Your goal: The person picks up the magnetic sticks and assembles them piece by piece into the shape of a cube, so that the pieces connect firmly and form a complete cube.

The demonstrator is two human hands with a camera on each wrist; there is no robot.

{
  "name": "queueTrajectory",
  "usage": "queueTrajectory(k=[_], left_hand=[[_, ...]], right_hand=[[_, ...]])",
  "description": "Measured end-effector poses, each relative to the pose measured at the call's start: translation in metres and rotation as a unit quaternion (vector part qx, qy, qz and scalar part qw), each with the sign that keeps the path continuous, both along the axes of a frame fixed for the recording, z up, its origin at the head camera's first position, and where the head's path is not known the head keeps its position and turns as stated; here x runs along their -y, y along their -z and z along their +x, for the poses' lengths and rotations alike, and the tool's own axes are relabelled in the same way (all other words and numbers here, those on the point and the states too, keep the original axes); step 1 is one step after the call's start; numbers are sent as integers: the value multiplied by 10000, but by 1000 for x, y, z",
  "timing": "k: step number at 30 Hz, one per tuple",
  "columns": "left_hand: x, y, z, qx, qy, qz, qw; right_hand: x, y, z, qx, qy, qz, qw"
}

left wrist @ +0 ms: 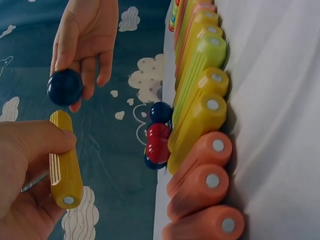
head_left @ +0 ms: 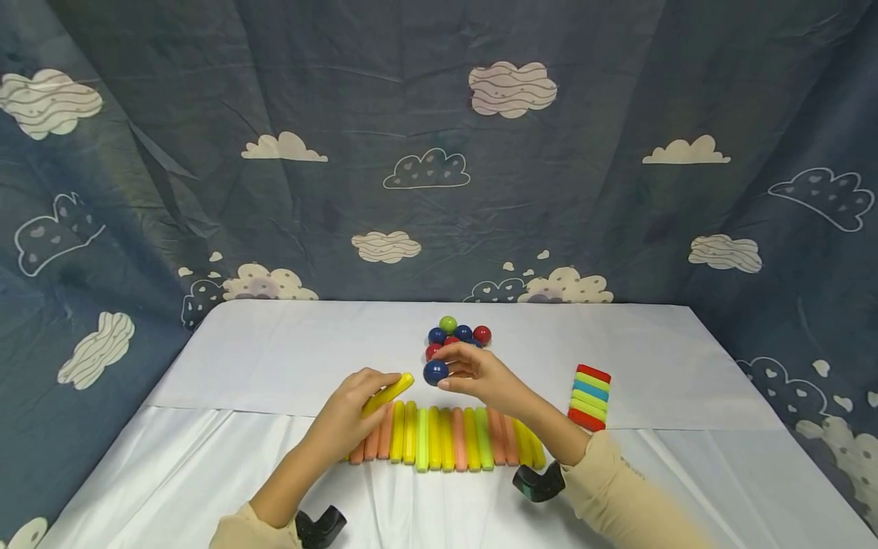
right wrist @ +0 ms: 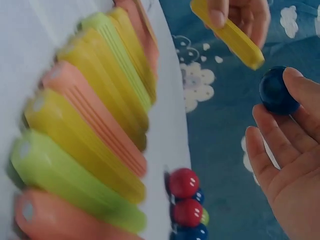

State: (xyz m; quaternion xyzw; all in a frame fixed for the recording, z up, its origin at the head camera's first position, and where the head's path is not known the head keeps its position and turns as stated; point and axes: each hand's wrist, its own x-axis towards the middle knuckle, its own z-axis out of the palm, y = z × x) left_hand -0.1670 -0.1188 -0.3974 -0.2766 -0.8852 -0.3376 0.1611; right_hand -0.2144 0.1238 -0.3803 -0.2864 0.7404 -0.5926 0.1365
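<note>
My left hand [head_left: 357,404] pinches a yellow magnetic rod [head_left: 388,393] between thumb and fingers, its far end tilted up toward the right. A dark blue ball [head_left: 435,372] is held by the fingertips of my right hand [head_left: 480,374]. In the left wrist view, the yellow rod [left wrist: 66,165] shows a silvery disc in its lower end, and its upper end is close to the blue ball [left wrist: 65,87]. Both are raised above the table. Below the hands lies a row of yellow, green and salmon rods [head_left: 446,438], side by side.
Behind the right hand sits a cluster of red, blue and green balls [head_left: 482,335]. Short red, green, yellow and blue rods [head_left: 590,396] are lined up on the right. White cloth covers the table [head_left: 274,351], and a dark cloud-patterned curtain [head_left: 439,229] hangs behind it.
</note>
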Motion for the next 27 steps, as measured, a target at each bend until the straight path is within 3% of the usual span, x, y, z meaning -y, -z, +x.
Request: queueTrajectory(k=[7, 13, 17, 21, 24, 27], left_hand=[[-6, 3, 1, 48, 196, -101, 9997], [-10, 1, -2, 646, 339, 320, 9968], [-15, -1, -5, 1286, 692, 834, 9858], [-21, -4, -8, 1866, 1057, 1329, 9677], [-23, -4, -9, 2041, 981, 1541, 9618], [-24, -15, -4, 2204, 770, 1808, 9554]], right_hand=[[8, 6, 4, 26, 25, -3, 10000], [10, -14, 17, 57, 75, -205, 9997], [10, -23, 23, -54, 131, -250, 9996], [9, -25, 24, -231, 163, -257, 9993], [1, -18, 20, -435, 324, -235, 9982], [-12, -13, 21, -739, 571, -70, 9956]])
